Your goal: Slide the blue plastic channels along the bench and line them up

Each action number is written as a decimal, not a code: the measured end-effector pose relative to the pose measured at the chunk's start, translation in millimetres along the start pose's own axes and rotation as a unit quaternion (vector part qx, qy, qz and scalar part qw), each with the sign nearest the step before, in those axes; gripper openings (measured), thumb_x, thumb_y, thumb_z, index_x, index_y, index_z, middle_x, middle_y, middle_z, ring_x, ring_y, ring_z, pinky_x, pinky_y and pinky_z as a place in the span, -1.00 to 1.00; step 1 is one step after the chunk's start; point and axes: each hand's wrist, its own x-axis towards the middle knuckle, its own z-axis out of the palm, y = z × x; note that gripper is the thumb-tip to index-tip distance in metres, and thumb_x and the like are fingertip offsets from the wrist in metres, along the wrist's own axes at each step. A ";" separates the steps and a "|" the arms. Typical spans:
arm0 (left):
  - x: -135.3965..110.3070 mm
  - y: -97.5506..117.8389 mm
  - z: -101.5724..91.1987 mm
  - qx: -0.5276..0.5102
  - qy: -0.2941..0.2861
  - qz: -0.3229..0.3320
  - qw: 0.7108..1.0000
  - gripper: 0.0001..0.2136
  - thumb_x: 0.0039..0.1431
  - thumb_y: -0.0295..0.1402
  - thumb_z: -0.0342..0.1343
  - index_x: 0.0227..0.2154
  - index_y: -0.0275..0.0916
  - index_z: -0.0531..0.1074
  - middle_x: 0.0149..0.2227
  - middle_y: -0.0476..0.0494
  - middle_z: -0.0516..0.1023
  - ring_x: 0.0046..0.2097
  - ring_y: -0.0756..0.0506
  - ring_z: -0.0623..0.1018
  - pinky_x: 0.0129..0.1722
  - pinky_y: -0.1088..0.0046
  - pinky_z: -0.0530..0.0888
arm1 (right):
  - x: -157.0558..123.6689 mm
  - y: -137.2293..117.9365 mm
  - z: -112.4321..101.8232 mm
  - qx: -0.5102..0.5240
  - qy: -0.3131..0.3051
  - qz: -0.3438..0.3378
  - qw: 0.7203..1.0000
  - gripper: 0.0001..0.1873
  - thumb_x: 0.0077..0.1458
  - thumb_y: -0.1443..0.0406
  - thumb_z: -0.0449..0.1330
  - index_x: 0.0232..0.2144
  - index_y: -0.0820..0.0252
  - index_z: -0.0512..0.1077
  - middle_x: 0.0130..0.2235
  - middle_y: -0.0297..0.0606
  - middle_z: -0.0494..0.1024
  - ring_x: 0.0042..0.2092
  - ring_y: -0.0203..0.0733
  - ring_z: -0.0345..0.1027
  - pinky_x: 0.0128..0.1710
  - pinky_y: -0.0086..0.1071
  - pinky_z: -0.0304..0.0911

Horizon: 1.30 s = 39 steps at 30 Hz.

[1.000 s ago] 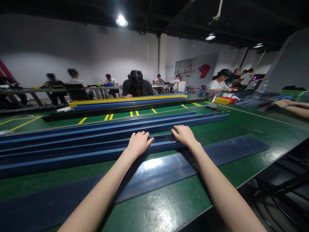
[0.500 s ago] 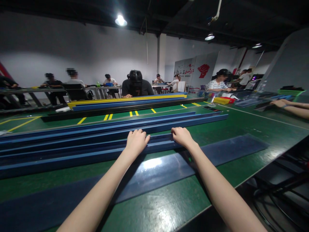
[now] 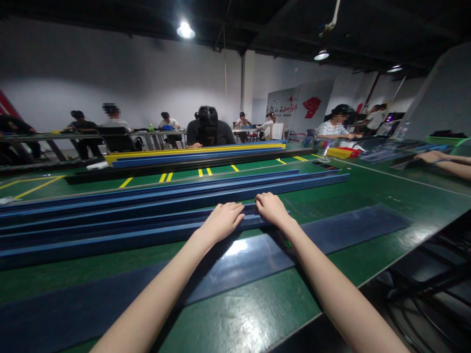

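Note:
A long blue channel strip [image 3: 121,239] lies lengthwise across the green table, its right end near my hands. My left hand [image 3: 223,220] is closed over this strip, fingers curled across its upper edges. Close to its right end, my right hand [image 3: 271,208] grips the same strip with bent fingers; the fingertips on the far side are hidden. Just beyond lies another blue channel strip [image 3: 309,185], roughly parallel. Nearer to me, under my forearms, a flat see-through bluish plastic strip [image 3: 253,255] rests on the table.
Yellow [image 3: 235,148] and black strips [image 3: 158,168] lie across the table's far side, where a person [image 3: 209,130] sits bent forward. A phone-like dark object [image 3: 326,165] and a yellow tray [image 3: 338,153] lie at right. Another person's hands [image 3: 432,157] work at the right edge.
My left hand has slid right along the blue channel strip, closer to my right hand. My right hand has shifted slightly left.

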 end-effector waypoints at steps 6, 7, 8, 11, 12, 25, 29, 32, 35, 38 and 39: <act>-2.0 -2.3 -2.2 -0.009 -0.016 -0.019 1.000 -0.66 0.23 -0.26 -0.21 0.00 -0.23 0.26 0.07 -0.11 0.31 0.07 -0.12 0.31 -0.03 0.32 0.28 | -1.2 11.3 -4.3 -0.010 0.025 0.010 1.000 -0.71 0.12 0.26 -0.10 -0.28 0.22 0.39 -0.23 -0.16 0.48 -0.15 -0.12 0.25 -0.21 -0.36 0.04; -2.2 -2.4 -3.3 -0.007 -0.015 -0.019 1.000 -0.66 0.23 -0.25 -0.20 -0.01 -0.23 0.27 0.05 -0.12 0.34 0.05 -0.12 0.33 -0.04 0.32 0.28 | -1.3 14.0 -5.2 -0.012 0.025 0.018 0.999 -0.71 0.12 0.26 -0.09 -0.28 0.22 0.39 -0.23 -0.16 0.48 -0.14 -0.12 0.25 -0.21 -0.36 0.04; -2.3 -2.4 -4.6 -0.003 -0.014 -0.020 1.000 -0.67 0.22 -0.25 -0.19 -0.03 -0.23 0.28 0.02 -0.12 0.37 0.03 -0.13 0.35 -0.06 0.33 0.29 | -1.5 16.8 -5.9 -0.015 0.024 0.027 0.999 -0.71 0.12 0.27 -0.09 -0.28 0.22 0.39 -0.22 -0.17 0.48 -0.14 -0.12 0.24 -0.21 -0.36 0.04; -2.4 -2.2 -9.0 0.017 -0.009 -0.038 0.999 -0.69 0.22 -0.25 -0.19 -0.11 -0.23 0.36 -0.10 -0.13 0.46 -0.05 -0.14 0.40 -0.12 0.35 0.30 | -1.6 23.8 -7.3 -0.022 0.021 0.048 0.998 -0.71 0.12 0.31 -0.11 -0.28 0.20 0.40 -0.22 -0.18 0.48 -0.14 -0.13 0.25 -0.22 -0.35 0.03; -2.4 -2.1 -10.5 0.025 -0.007 -0.049 0.998 -0.69 0.22 -0.25 -0.20 -0.16 -0.23 0.38 -0.14 -0.14 0.48 -0.07 -0.14 0.40 -0.14 0.34 0.30 | -1.7 25.6 -7.5 -0.024 0.019 0.052 0.998 -0.72 0.11 0.32 -0.11 -0.28 0.20 0.40 -0.21 -0.18 0.48 -0.14 -0.14 0.25 -0.23 -0.36 0.03; -1.8 -3.6 -11.7 0.087 0.024 -0.100 0.991 -0.68 0.22 -0.30 -0.24 -0.33 -0.27 0.43 -0.24 -0.16 0.49 -0.17 -0.16 0.42 -0.25 0.34 0.31 | -0.3 23.6 -2.6 -0.022 -0.017 0.047 0.999 -0.69 0.08 0.37 -0.13 -0.30 0.19 0.41 -0.22 -0.18 0.50 -0.16 -0.14 0.29 -0.28 -0.36 0.04; -0.8 0.6 -11.8 0.058 0.026 -0.070 0.996 -0.69 0.22 -0.31 -0.23 -0.29 -0.25 0.43 -0.19 -0.12 0.48 -0.15 -0.13 0.40 -0.20 0.38 0.32 | 0.6 16.3 -0.1 -0.018 -0.016 0.043 0.999 -0.69 0.09 0.36 -0.13 -0.30 0.18 0.40 -0.22 -0.20 0.50 -0.16 -0.15 0.29 -0.27 -0.37 0.03; -0.5 5.1 -10.7 0.031 0.027 -0.043 0.998 -0.70 0.22 -0.31 -0.22 -0.21 -0.25 0.41 -0.13 -0.10 0.47 -0.09 -0.12 0.39 -0.12 0.39 0.32 | 0.3 9.8 0.5 -0.015 -0.009 0.042 0.999 -0.69 0.11 0.35 -0.14 -0.30 0.18 0.40 -0.22 -0.20 0.49 -0.16 -0.16 0.28 -0.27 -0.36 0.03; -0.5 6.4 -5.4 0.015 0.022 -0.023 0.999 -0.69 0.22 -0.29 -0.20 -0.10 -0.24 0.36 -0.02 -0.09 0.40 -0.01 -0.11 0.34 -0.06 0.38 0.29 | -0.4 4.3 -0.3 -0.008 0.004 0.040 0.999 -0.70 0.12 0.34 -0.14 -0.31 0.18 0.39 -0.22 -0.20 0.49 -0.16 -0.15 0.28 -0.27 -0.37 0.03; -0.8 4.6 0.8 0.017 0.009 -0.016 1.000 -0.67 0.22 -0.28 -0.20 -0.02 -0.21 0.29 0.06 -0.09 0.32 0.06 -0.12 0.29 -0.03 0.33 0.28 | -0.9 1.8 -1.8 0.001 0.007 0.032 0.999 -0.71 0.12 0.34 -0.14 -0.31 0.18 0.38 -0.22 -0.21 0.49 -0.16 -0.17 0.28 -0.26 -0.37 0.03; -1.1 4.0 2.1 0.018 0.005 -0.016 1.000 -0.67 0.23 -0.28 -0.21 0.00 -0.20 0.27 0.08 -0.09 0.30 0.07 -0.13 0.28 -0.02 0.30 0.27 | -1.0 1.7 -2.3 0.001 0.008 0.029 1.000 -0.71 0.12 0.34 -0.14 -0.30 0.18 0.38 -0.22 -0.21 0.48 -0.16 -0.17 0.28 -0.25 -0.37 0.03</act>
